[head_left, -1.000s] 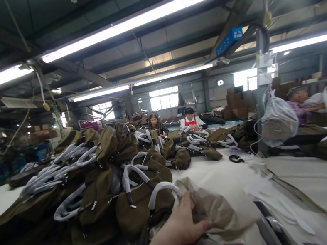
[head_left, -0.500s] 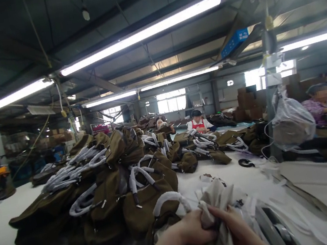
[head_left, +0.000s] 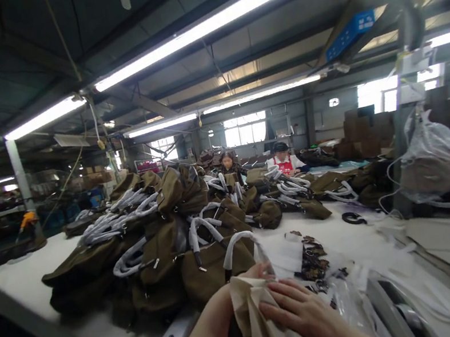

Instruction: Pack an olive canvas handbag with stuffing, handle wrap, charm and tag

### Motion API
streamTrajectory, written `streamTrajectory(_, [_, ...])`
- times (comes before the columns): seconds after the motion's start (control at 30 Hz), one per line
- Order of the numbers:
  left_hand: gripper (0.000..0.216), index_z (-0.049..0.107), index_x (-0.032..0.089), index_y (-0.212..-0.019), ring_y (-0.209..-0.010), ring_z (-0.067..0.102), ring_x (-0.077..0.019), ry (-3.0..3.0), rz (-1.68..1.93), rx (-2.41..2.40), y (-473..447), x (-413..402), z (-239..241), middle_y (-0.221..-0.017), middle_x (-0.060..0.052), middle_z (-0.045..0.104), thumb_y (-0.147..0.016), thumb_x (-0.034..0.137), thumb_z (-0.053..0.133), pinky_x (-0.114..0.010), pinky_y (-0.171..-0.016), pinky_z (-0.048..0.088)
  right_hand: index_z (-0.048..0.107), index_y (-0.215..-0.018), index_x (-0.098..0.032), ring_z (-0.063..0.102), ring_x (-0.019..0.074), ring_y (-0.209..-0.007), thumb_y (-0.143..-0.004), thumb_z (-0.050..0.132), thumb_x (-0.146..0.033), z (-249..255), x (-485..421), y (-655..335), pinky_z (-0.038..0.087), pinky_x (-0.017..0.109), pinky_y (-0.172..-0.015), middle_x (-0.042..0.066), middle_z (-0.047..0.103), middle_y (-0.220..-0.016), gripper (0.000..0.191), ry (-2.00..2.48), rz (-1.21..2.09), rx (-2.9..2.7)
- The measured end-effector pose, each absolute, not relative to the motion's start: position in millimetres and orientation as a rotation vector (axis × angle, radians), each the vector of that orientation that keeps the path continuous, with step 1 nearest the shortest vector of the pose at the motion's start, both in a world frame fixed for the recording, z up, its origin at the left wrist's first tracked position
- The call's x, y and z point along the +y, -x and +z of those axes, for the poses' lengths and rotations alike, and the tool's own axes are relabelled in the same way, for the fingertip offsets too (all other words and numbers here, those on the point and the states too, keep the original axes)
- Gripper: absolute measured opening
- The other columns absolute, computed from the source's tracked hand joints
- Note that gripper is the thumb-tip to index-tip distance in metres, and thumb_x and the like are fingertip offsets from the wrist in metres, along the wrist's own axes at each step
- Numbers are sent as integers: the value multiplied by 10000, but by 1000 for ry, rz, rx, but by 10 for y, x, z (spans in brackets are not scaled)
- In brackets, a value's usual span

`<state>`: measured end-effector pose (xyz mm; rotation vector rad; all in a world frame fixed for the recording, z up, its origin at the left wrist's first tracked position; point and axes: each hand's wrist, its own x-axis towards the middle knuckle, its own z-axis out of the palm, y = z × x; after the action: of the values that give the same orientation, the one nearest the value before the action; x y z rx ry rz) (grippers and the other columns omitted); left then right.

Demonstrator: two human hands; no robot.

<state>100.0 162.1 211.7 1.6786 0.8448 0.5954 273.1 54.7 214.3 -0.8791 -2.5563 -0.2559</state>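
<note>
Beige cloth (head_left: 255, 317): probably light, limp; best held by its upper folds.
Right hand (head_left: 304, 307): fingers across it, clamping unclear.
Left hand (head_left: 260, 270): partly hidden behind; cannot tell grip.

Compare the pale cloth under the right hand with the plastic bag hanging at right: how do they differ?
Look: the pale cloth is beige and opaque; the plastic bag is see-through.
Pose: the pale cloth lies folded beneath the right hand; the plastic bag hangs untouched by either hand.
Shared: both are wrinkled.
</note>
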Motion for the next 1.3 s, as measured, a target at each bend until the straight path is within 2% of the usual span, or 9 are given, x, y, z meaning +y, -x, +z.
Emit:
streamTrajectory(0.17, [960, 470, 104, -1427, -1181, 647, -298, -1612, 438, 646, -835, 1664, 2200, -1278, -176, 668, -861, 796, 122, -468, -960, 536, 571, -1334, -315, 555, 265, -1259, -862, 647, -274, 2238, 680, -2618, 367, 446, -1143, 63, 656, -1309, 479, 984, 81, -2627])
streamTrajectory(0.4, [1036, 502, 152, -1421, -1394, 394, -401, -2119, 598, 887, -854, 1193, 2378, -1484, -178, 496, -528, 538, 859, -506, -1218, 210, 646, -1212, -148, 569, 311, -1219, -652, 691, -228, 2051, 967, -2621, 402, 425, -1102, 156, 656, -1274, 568, 1260, 386, -2226])
streamTrajectory(0.53, [956, 357, 53, -1492, -1414, 384, -374, -2378, 520, 1069, -939, 1101, 2323, -1518, -227, 429, -677, 389, 729, -467, -1205, 281, 635, -1169, -107, 604, 333, -1140, -613, 652, -207, 1951, 1022, -2653, 422, 460, -1060, 193, 682, -1183, 565, 1441, 426, -1912])
streamTrajectory(0.67, [809, 439, 97, -1445, -1332, 498, -337, -2358, 584, 1144, -841, 1149, 2104, -1522, -192, 410, -663, 193, 621, -423, -1158, 382, 621, -1210, -144, 653, 277, -1082, -601, 681, -234, 1930, 1049, -2845, 503, 369, -967, 126, 706, -1184, 618, 1364, 638, -1906])
streamTrajectory(0.77, [777, 506, 172, -1400, -1338, 498, -299, -2378, 658, 1144, -754, 1124, 1964, -1497, -141, 458, -628, 114, 568, -408, -1166, 382, 637, -1228, -145, 676, 248, -1065, -800, 558, -427, 1954, 1154, -3014, 531, 344, -922, 100, 722, -1177, 519, 1335, 792, -1910])
streamTrajectory(0.83, [787, 498, 213, -1415, -1419, 402, -287, -2414, 700, 1112, -730, 1075, 1934, -1530, -106, 437, -638, 114, 569, -423, -1210, 319, 704, -1102, -140, 688, 262, -1002, -859, 447, -403, 1952, 1252, -3101, 526, 381, -905, 114, 750, -1063, 441, 1475, 630, -1892])
streamTrajectory(0.97, [825, 468, 315, -1444, -1487, 290, -242, -2531, 675, 1040, -741, 994, 1987, -1605, 3, 345, -659, 61, 496, -451, -1244, 250, 765, -890, -174, 671, 312, -970, -683, 606, -272, 1911, 1352, -3209, 490, 417, -905, 117, 756, -960, 278, 1617, 442, -2021])
streamTrajectory(1.1, [833, 472, 289, -1448, -1469, 336, -225, -2556, 590, 1013, -776, 1012, 2016, -1588, 9, 376, -651, 44, 466, -434, -1246, 262, 768, -932, -226, 697, 279, -837, -649, 699, -324, 1912, 1293, -3205, 518, 348, -764, 71, 770, -896, 307, 1646, 447, -2203])
streamTrajectory(1.3, [775, 483, 260, -1440, -1438, 393, -222, -2616, 640, 927, -803, 1029, 1962, -1547, -6, 449, -693, 53, 463, -421, -1235, 299, 740, -893, -158, 693, 336, -958, -777, 616, -262, 1917, 1236, -3043, 485, 398, -867, 180, 750, -950, 199, 1706, 236, -2246])
